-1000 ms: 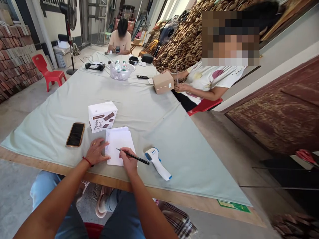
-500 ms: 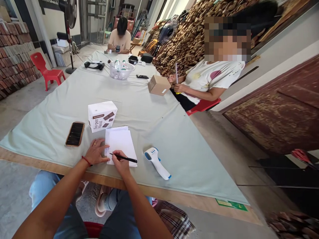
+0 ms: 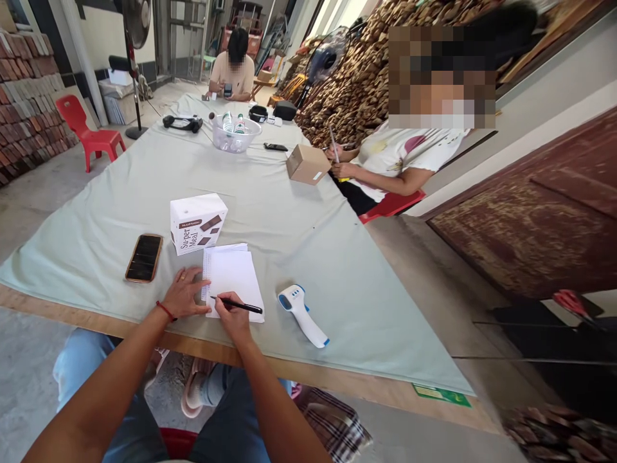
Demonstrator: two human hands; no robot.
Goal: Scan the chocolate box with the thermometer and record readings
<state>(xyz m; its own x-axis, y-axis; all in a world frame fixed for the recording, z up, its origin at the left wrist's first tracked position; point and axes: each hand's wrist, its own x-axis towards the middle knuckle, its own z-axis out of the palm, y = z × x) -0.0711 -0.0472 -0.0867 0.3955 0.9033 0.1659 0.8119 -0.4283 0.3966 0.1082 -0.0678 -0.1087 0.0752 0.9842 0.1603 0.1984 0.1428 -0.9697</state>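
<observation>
A black pen [image 3: 247,307] is gripped in my right hand [image 3: 233,318], its tip on the left part of a white paper pad [image 3: 235,270]. Fingers spread, my left hand [image 3: 186,294] lies flat with its fingertips on the pad's left edge, where small handwriting runs down the side. Just behind the pad stands a white box [image 3: 197,222] with "Super Meal" printed on it. A phone [image 3: 144,257] lies face up to the left of my left hand. Right of the pad is a white and blue infrared thermometer [image 3: 303,315].
Farther back on the cloth-covered table [image 3: 270,212] are a cardboard box [image 3: 307,164], a clear plastic basin [image 3: 235,139] holding bottles, and a black device [image 3: 275,147]. One person [image 3: 400,161] sits at the right side, another [image 3: 232,71] at the far end. A red chair [image 3: 91,132] stands left.
My right hand and the pen have shifted very slightly left on the pad. The person at the right has tilted the thin sheet they hold. My left hand stays put.
</observation>
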